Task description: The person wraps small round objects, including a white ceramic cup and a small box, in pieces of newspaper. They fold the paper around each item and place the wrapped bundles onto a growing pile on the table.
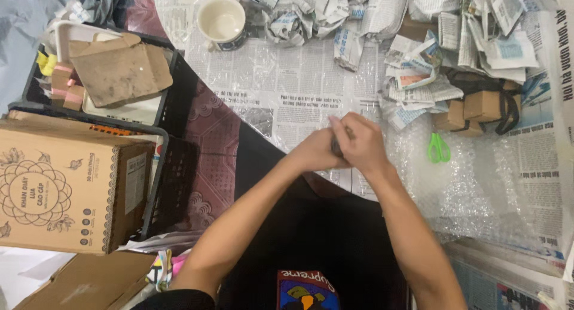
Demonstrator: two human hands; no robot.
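Clasping: left hand and right hand closed together on small dark object, frame centre | step: likely wrapping | next: needs bubble wrap, lower right.

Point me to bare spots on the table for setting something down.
Free: flat newspaper between the cup, the crumpled paper and the hands. Also bubble wrap right of the green scissors. Crowded: far right, paper scraps and small boxes.
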